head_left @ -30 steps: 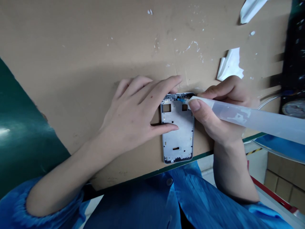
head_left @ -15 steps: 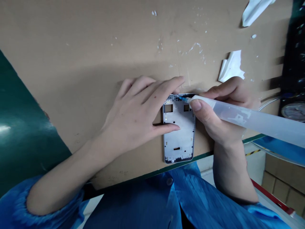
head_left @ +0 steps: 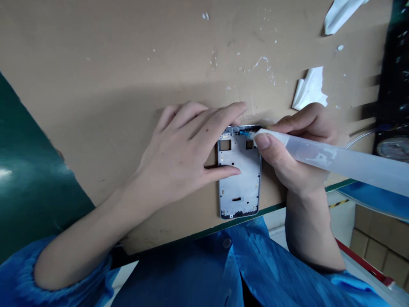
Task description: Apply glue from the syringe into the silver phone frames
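Note:
A phone frame [head_left: 241,183] with a flat grey plate and cut-outs lies on the brown work surface near its front edge. My left hand [head_left: 188,149] steadies it from the left, thumb laid over the plate and forefinger at the top edge. In my right hand [head_left: 290,153] is a translucent dispensing syringe [head_left: 345,160], gripped near its front end. Its blue needle tip [head_left: 245,133] points left at the top strip of the frame. Whether the tip touches the frame I cannot tell. The right fingertips near the frame's top right corner are partly hidden.
A crumpled white wipe [head_left: 309,89] lies beyond my right hand, with another white wipe [head_left: 341,16] farther back. Dried white specks dot the brown board [head_left: 128,55]. At the right edge stand dark equipment with a round gauge [head_left: 393,149] and a thin tube [head_left: 361,138].
The view has shifted very slightly. The needle tip sits a touch farther left along the frame's top strip; both hands keep their hold.

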Available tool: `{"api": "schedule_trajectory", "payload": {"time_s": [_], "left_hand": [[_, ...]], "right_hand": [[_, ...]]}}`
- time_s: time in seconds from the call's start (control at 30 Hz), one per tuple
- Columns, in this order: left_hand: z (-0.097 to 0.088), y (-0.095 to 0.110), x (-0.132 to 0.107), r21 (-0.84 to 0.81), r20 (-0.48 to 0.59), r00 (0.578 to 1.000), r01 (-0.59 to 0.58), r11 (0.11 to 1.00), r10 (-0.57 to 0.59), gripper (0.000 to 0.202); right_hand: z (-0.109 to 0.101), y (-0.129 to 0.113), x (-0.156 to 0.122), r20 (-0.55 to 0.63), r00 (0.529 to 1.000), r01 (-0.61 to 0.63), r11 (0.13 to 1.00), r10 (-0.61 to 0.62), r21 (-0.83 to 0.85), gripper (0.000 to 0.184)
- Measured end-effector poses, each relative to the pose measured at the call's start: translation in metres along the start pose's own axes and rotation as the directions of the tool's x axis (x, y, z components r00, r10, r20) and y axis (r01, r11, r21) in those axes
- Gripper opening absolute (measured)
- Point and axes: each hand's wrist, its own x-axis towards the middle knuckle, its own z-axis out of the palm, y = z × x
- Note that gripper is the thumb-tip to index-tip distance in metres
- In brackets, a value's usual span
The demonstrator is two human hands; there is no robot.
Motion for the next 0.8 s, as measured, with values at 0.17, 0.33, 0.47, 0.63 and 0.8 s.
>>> {"api": "schedule_trajectory", "payload": {"time_s": [0.17, 0.33, 0.47, 0.63, 0.8], "left_hand": [[0.0004, -0.0007, -0.0011, 0.02, -0.014, 1.0, -0.024, 1.0, 0.024, 0.085], [0.0024, -0.0022, -0.0015, -0.009, -0.023, 1.0, -0.012, 1.0, 0.012, 0.092], [0.0016, -0.0013, -0.0007, -0.016, -0.006, 1.0, 0.001, 1.0, -0.001, 0.084], [0.0009, -0.0012, -0.0005, -0.015, 0.013, 1.0, 0.002, 1.0, -0.002, 0.086], [0.0008, -0.0009, -0.0011, -0.013, 0.003, 1.0, -0.001, 1.0, 0.001, 0.084]], "right_hand": [[-0.0008, 0.0025, 0.0006, 0.016, 1.0, 0.024, 1.0, -0.024, 0.005, 0.04], [-0.0005, 0.0065, 0.0008, 0.012, 0.999, 0.043, 0.999, -0.044, 0.033, 0.04], [-0.0008, 0.0044, 0.0007, 0.018, 1.0, 0.016, 1.0, -0.016, 0.009, 0.04], [-0.0005, 0.0022, 0.0011, 0.02, 0.999, 0.032, 0.999, -0.032, 0.024, 0.04], [-0.0006, 0.0051, 0.001, 0.02, 0.999, 0.038, 0.999, -0.039, 0.036, 0.041]]}}
